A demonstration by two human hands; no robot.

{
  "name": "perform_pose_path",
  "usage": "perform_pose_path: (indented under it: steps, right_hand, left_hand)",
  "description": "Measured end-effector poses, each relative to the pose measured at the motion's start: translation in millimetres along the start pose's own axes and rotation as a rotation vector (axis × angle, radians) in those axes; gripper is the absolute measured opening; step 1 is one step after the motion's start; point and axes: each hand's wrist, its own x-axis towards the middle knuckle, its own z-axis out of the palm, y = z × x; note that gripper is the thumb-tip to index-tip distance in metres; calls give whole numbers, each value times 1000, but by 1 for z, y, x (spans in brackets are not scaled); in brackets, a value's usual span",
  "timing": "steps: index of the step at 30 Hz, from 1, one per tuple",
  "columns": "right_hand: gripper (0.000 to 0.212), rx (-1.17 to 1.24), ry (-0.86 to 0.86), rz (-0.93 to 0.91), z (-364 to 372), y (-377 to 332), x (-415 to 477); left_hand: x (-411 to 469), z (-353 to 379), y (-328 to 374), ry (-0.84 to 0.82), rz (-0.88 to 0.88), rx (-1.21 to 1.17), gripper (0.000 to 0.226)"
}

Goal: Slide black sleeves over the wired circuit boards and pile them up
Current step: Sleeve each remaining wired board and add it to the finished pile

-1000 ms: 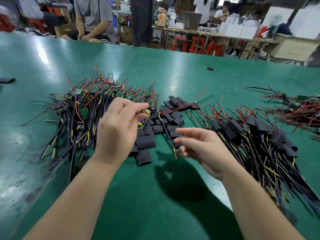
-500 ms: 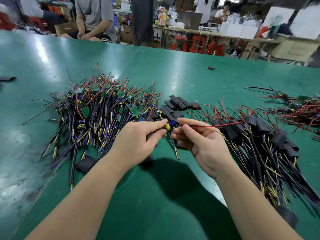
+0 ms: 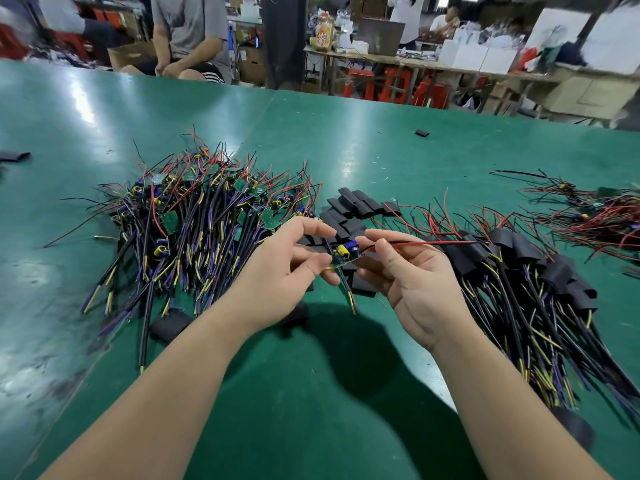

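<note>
My left hand (image 3: 287, 261) pinches a small green circuit board (image 3: 344, 252) with yellow and blue parts, held above the green table. My right hand (image 3: 412, 271) grips the board's red and black wires (image 3: 433, 242), which stretch out to the right. Loose black sleeves (image 3: 360, 206) lie just behind my hands. A heap of bare wired boards (image 3: 194, 223) spreads on the left. Boards with black sleeves on them form a pile (image 3: 526, 271) on the right.
A further tangle of red-wired boards (image 3: 595, 216) lies at the far right. Stray sleeves rest on the table at the far left (image 3: 14, 155), at the back (image 3: 421, 133) and near my left forearm (image 3: 169, 325). People sit beyond the table's far edge.
My left hand carried a board from the left heap toward the middle. My right hand came up, took its wires and drew them out to the right.
</note>
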Motion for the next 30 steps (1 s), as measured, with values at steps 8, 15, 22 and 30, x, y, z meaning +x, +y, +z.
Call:
perform_pose_path:
  steps: [8, 15, 22, 30]
  right_hand:
    - [16, 118, -27, 83, 0, 2, 1]
    - [15, 91, 66, 138, -1, 2, 3]
    - [11, 102, 159, 146, -1, 4, 5]
    - [13, 122, 87, 62, -4, 4, 4]
  left_hand:
    - [-2, 2, 9, -138, -26, -345, 7]
    - [-3, 4, 0, -67, 65, 22, 19]
    - [-5, 2, -2, 112, 329, 608, 16]
    - [-4, 11, -1, 42, 84, 196, 14]
